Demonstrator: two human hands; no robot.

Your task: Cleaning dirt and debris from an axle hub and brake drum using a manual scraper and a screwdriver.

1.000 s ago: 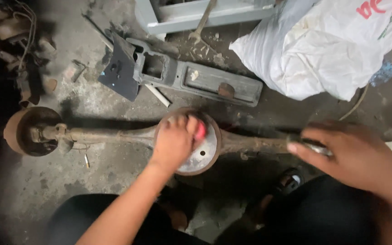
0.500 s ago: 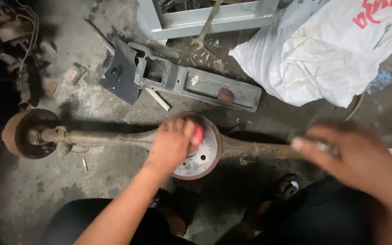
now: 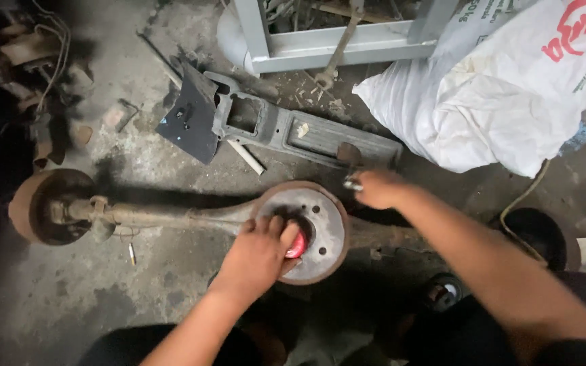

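A rusty axle [image 3: 171, 217] lies across the dirty floor, with a round drum-like plate [image 3: 323, 213] at its middle and a rusted hub [image 3: 49, 203] at the left end. My left hand [image 3: 260, 252] rests on the round plate, its fingers closed around a small red object [image 3: 297, 245] at the plate's centre. My right hand [image 3: 378, 188] is just right of the plate's upper edge, gripping a small metal tool [image 3: 352, 181] whose tip shows at the fingers. The rest of the tool is hidden by the hand.
A grey metal bracket plate [image 3: 286, 132] and a dark flat plate [image 3: 188, 118] lie behind the axle. A large white sack [image 3: 510, 88] sits at upper right beside a grey metal frame [image 3: 334, 51]. Scrap parts [image 3: 42, 74] crowd the left. A yellow cord [image 3: 523, 196] runs at the right.
My right hand has moved from the far right along the axle up to the round plate's right edge. The left hand stays on the red object. The view has shifted downward.
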